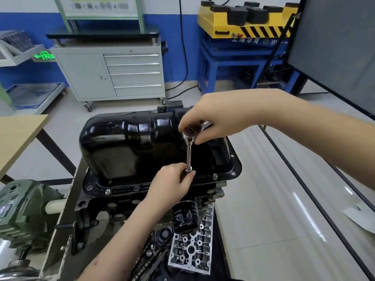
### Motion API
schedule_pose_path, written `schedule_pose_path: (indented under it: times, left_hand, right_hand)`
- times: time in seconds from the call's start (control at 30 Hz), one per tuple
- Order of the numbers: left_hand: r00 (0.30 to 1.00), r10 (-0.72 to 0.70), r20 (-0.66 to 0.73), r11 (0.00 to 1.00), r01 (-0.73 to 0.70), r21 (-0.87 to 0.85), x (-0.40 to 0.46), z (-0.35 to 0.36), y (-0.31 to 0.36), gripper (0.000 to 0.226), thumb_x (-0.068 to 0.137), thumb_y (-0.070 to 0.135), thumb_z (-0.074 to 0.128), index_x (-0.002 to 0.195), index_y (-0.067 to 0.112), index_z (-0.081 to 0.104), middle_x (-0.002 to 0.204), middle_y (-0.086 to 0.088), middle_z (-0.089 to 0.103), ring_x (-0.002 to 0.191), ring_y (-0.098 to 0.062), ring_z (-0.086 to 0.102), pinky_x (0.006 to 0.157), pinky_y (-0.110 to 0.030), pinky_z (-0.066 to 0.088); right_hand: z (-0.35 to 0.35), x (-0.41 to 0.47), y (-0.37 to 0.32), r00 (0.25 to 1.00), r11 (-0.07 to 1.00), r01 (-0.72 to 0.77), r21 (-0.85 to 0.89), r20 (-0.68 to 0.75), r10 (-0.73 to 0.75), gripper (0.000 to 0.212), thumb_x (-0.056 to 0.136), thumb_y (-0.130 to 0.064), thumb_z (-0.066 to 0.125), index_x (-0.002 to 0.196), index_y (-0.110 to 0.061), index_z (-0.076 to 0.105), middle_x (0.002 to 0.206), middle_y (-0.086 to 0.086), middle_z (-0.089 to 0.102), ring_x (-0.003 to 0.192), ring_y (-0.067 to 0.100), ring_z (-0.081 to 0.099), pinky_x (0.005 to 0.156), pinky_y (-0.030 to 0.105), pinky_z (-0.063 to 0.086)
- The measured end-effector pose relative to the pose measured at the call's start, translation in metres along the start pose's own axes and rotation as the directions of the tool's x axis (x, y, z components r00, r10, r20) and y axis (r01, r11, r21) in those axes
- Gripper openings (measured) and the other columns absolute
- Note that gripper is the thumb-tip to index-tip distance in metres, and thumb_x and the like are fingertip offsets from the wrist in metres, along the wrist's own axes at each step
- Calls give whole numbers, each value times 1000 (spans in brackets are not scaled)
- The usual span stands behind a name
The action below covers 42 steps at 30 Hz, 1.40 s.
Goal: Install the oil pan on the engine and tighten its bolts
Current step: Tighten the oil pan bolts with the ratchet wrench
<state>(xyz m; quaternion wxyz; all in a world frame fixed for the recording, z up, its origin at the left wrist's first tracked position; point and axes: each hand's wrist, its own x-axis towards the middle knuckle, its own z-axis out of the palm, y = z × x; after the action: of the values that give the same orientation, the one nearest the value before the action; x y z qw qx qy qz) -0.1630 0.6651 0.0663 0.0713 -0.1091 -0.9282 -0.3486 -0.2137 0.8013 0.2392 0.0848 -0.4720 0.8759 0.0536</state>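
Oil pan [129, 147] atop engine [113, 207]

The scene is seen from one head-worn camera, aimed forward and down (wide-angle, edges bowed). The oil pan [129, 147] is viewed closely from above, with a grey cabinet [110, 75] farther behind.

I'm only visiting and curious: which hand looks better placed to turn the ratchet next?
Probably the right hand: it grips the ratchet head. The left hand only pinches the extension near the flange.
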Motion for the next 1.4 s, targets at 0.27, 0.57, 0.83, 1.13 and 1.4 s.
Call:
schedule_pose_path:
  times: [0.27, 0.57, 0.83, 1.13, 1.4]
  left_hand:
    - [987, -124, -100, 992, 122, -21, -2, 3, 7, 27, 81, 40, 63, 80, 13, 64, 68, 3, 61, 68, -14, 58, 62, -29, 47]
    - [999, 22, -49, 989, -14, 147, 0, 2, 7, 22, 90, 27, 50, 83, 7, 56, 73, 4, 47, 74, -19, 53, 57, -24, 29]
    - [995, -75, -66, 992, 81, 95, -1, 2, 7, 26, 84, 42, 58, 82, 16, 62, 71, 6, 58, 70, -13, 56, 56, -23, 38]
    - [990, -105, -89, 985, 116, 126, 3, 6, 7, 28, 86, 41, 56, 84, 14, 63, 64, 7, 53, 63, -12, 50, 46, -20, 27]
    - [988, -107, -112, 989, 118, 95, 4, 8, 8, 29, 87, 37, 55, 82, 9, 63, 63, 5, 54, 61, -13, 50, 47, -18, 31]
  right_hand:
    - [6, 4, -6, 990, 992, -102, -77, -107, 94, 47, 82, -56, 51, 72, -10, 54, 52, -5, 44, 48, 9, 37, 45, 22, 28]
    - [1, -2, -3, 1000, 1000, -18, 9, -19, 18, 28, 88, -28, 56, 115, -27, 60, 99, -7, 65, 88, 3, 56, 79, 23, 45]
    - [2, -3, -4, 996, 999, -53, -12, -69, 52, 31, 83, -41, 59, 106, -20, 63, 85, -3, 65, 65, 7, 50, 65, 29, 43]
    - [6, -4, -10, 983, 991, -120, -58, -145, 111, 32, 82, -50, 57, 81, -18, 57, 54, -13, 41, 52, 1, 39, 47, 20, 28]
    - [6, -5, -5, 989, 995, -86, -46, -126, 80, 22, 87, -40, 54, 88, -19, 58, 55, -11, 42, 52, 1, 39, 48, 18, 27]
